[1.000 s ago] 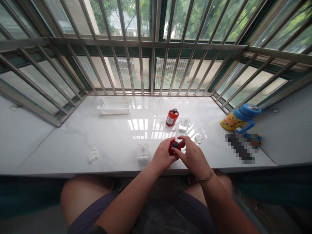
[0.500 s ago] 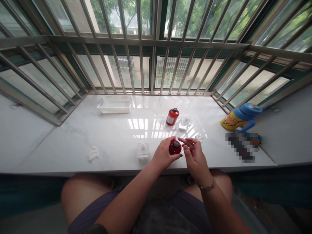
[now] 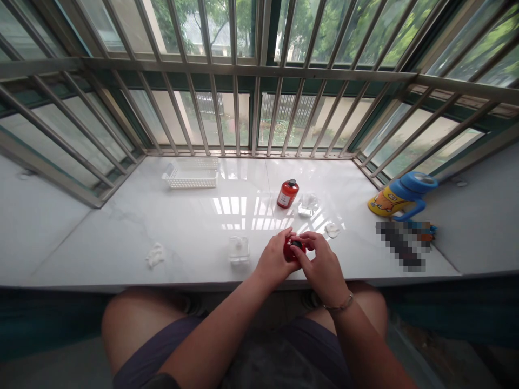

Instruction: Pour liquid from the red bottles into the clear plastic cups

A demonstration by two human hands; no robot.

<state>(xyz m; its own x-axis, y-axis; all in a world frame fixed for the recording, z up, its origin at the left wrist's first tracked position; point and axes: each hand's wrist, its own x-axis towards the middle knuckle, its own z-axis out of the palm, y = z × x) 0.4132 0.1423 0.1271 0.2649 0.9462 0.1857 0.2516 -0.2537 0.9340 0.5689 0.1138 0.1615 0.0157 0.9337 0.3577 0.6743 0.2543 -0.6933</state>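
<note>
My left hand [image 3: 272, 262] is wrapped round a small red bottle [image 3: 290, 251] near the front edge of the white marble sill [image 3: 186, 227]. My right hand [image 3: 322, 265] pinches the bottle's black cap [image 3: 297, 245] with thumb and fingers. A second red bottle [image 3: 287, 194] with a black cap stands upright farther back. A small clear container [image 3: 239, 249] sits just left of my left hand. Another clear container [image 3: 308, 204] lies beside the far bottle.
A white plastic basket [image 3: 190, 174] stands at the back left. White cotton wads lie at the front left [image 3: 154, 254] and right of the hands [image 3: 332, 229]. A yellow and blue jug [image 3: 399, 195] lies at the right. Metal window bars [image 3: 251, 108] close off the back.
Half a second ago my right hand was off the bottle with fingers apart; it has come back onto the cap. My left hand has kept hold of the bottle.
</note>
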